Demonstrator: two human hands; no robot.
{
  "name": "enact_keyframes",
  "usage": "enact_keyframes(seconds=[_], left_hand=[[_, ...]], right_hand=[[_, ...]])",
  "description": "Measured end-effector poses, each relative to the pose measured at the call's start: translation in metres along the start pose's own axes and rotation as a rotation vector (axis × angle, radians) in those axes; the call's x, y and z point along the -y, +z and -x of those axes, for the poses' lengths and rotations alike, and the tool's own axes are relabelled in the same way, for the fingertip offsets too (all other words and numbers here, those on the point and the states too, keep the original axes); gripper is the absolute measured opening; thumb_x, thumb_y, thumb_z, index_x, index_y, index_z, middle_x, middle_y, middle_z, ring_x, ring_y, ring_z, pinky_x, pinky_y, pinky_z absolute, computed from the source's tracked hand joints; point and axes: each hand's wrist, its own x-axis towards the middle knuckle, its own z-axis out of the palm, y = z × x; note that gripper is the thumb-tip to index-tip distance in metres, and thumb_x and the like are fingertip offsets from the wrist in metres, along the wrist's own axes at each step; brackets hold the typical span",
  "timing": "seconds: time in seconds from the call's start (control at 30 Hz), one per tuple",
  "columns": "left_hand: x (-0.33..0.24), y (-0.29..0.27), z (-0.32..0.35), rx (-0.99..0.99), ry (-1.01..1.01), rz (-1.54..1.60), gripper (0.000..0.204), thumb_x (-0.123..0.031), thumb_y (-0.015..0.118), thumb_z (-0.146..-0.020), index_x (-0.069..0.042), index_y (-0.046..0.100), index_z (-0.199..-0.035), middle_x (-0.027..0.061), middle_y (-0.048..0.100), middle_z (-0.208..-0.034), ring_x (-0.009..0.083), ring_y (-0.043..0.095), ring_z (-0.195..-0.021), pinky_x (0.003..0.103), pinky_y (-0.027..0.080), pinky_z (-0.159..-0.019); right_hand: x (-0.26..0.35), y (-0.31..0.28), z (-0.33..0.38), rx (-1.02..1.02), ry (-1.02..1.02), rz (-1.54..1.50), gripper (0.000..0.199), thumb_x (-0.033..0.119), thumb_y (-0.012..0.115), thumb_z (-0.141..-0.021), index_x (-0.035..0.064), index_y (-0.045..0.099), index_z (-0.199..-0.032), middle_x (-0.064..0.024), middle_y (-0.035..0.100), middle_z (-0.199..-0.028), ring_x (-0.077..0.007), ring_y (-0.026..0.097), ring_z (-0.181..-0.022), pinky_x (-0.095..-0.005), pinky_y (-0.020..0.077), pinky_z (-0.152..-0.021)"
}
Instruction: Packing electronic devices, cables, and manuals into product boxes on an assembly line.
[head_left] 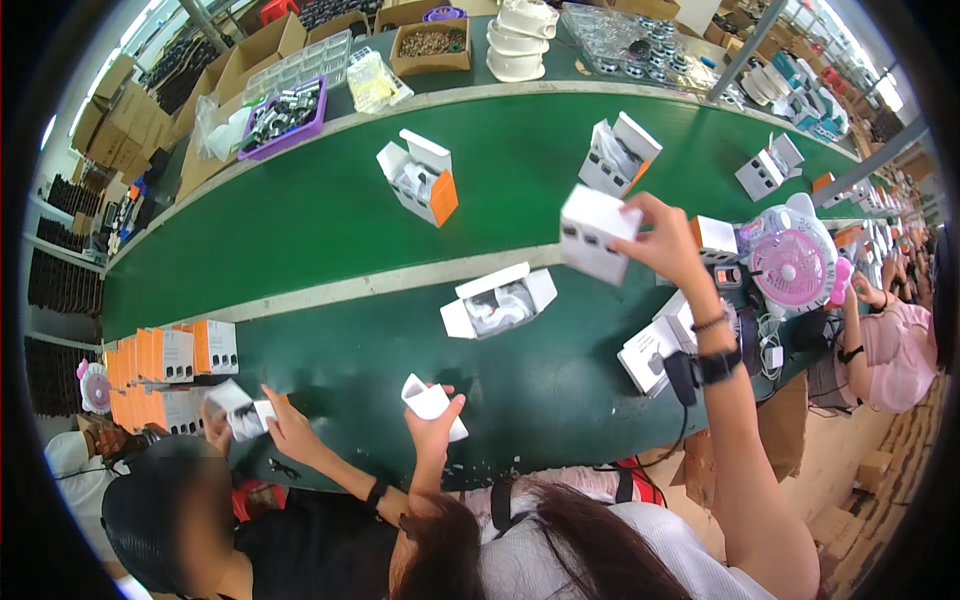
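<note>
My left hand (432, 428) is closed around a curled white paper piece (427, 402), perhaps a folded leaflet, low over the workbench. Raised to the right, my right hand (662, 238) grips a small white box (592, 235) by its upper right side; dark product pictures show on its face. Between the two hands an open white box (498, 305) sits on the bench with its flaps spread. Something white and grey in clear plastic lies inside it. White booklets (650, 358) are stacked below my right forearm.
Open boxes stand on the green conveyor belt (300, 190), including one with an orange side (443, 197). A co-worker's hands (285, 425) handle a box at left, near stacked orange-and-white boxes (165, 355). A pink fan (790, 262) and cables (770, 345) are at right.
</note>
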Motion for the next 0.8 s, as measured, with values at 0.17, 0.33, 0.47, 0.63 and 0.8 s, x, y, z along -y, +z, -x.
enact_keyframes(seconds=[0.17, 0.33, 0.47, 0.63, 0.8], left_hand=[[-0.021, 0.028, -0.016, 0.049, -0.061, -0.059, 0.039, 0.003, 0.076, -0.07, -0.003, 0.053, -0.1, 0.0071, 0.065, -0.092, 0.0109, 0.06, -0.078, 0.027, 0.049, -0.069], [-0.019, 0.012, -0.033, 0.041, 0.015, -0.004, 0.036, 0.003, 0.078, -0.069, -0.002, 0.055, -0.096, 0.0077, 0.065, -0.091, 0.012, 0.062, -0.077, 0.027, 0.051, -0.066], [-0.011, -0.019, -0.046, -0.058, 0.05, 0.023, 0.036, 0.007, 0.075, -0.071, -0.004, 0.054, -0.098, 0.0082, 0.064, -0.092, 0.0122, 0.061, -0.076, 0.026, 0.05, -0.066], [-0.013, -0.018, -0.032, -0.022, 0.118, -0.031, 0.038, 0.008, 0.073, -0.071, -0.004, 0.052, -0.1, 0.0079, 0.064, -0.092, 0.0126, 0.061, -0.077, 0.026, 0.051, -0.068], [-0.024, -0.013, 0.005, -0.081, 0.02, -0.09, 0.037, 0.007, 0.073, -0.072, -0.005, 0.052, -0.1, 0.0074, 0.064, -0.093, 0.0119, 0.059, -0.08, 0.026, 0.05, -0.068]], right_hand=[[-0.043, 0.091, -0.1, -0.145, 0.192, -0.023, 0.051, 0.027, 0.084, -0.06, 0.0037, 0.051, -0.092, -0.0152, 0.064, -0.072, -0.0277, 0.064, -0.068, -0.0364, 0.0495, -0.063], [-0.013, 0.162, -0.129, -0.386, -0.108, 0.636, 0.061, 0.033, 0.082, -0.063, 0.0008, 0.049, -0.103, -0.0201, 0.06, -0.099, -0.0341, 0.06, -0.094, -0.0403, 0.0481, -0.078], [0.055, 0.196, -0.174, -0.468, -0.477, 0.45, 0.064, 0.038, 0.078, -0.068, -0.0012, 0.049, -0.109, -0.0195, 0.06, -0.106, -0.0353, 0.059, -0.095, -0.0399, 0.0474, -0.081], [0.046, 0.246, -0.172, -0.049, 0.08, -0.383, 0.038, 0.035, 0.063, -0.083, -0.0028, 0.06, -0.09, -0.0193, 0.066, -0.087, -0.0322, 0.063, -0.079, -0.0366, 0.0489, -0.071], [0.056, 0.193, -0.153, -0.055, 0.201, -0.296, 0.036, 0.028, 0.056, -0.088, -0.0026, 0.06, -0.069, -0.0174, 0.061, -0.063, -0.0309, 0.061, -0.063, -0.0393, 0.0459, -0.062]])
